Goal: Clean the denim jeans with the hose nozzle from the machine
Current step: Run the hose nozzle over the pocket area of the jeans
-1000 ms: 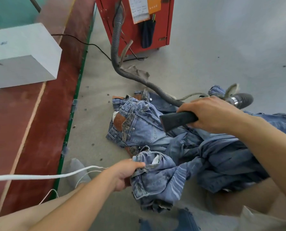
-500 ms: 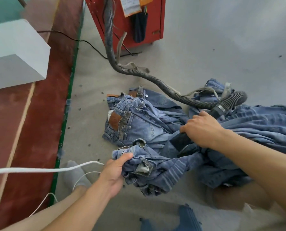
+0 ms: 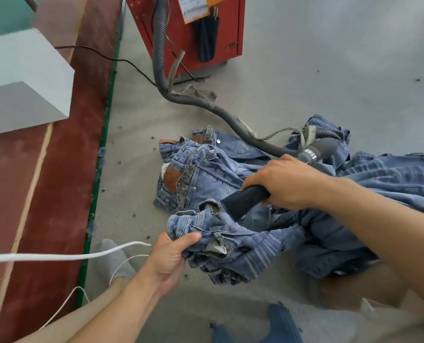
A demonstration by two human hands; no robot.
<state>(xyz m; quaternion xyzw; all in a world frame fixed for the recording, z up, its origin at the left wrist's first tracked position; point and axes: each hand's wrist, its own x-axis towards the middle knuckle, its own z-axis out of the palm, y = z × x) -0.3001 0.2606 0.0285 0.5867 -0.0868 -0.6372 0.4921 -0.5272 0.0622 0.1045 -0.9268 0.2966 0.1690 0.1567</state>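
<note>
Several blue denim jeans (image 3: 206, 174) lie in a heap on the grey floor. My left hand (image 3: 171, 256) grips the bunched waistband of the nearest pair (image 3: 230, 246) and holds it up off the floor. My right hand (image 3: 285, 181) grips the black hose nozzle (image 3: 243, 201), whose mouth points down-left at that held pair, just above its waistband. A ribbed grey hose (image 3: 230, 117) runs from the nozzle back across the floor to the red machine (image 3: 193, 33).
A white block (image 3: 20, 78) sits on a red-brown ledge (image 3: 45, 194) with a green edge on the left. White cords (image 3: 57, 256) cross the lower left over my socked foot (image 3: 117, 261). A black cable (image 3: 122, 60) trails from the machine.
My right hand has lifted the nozzle out of the folds and swung its mouth toward the waistband. My left hand has taken a fuller grip on the bunched jeans.
</note>
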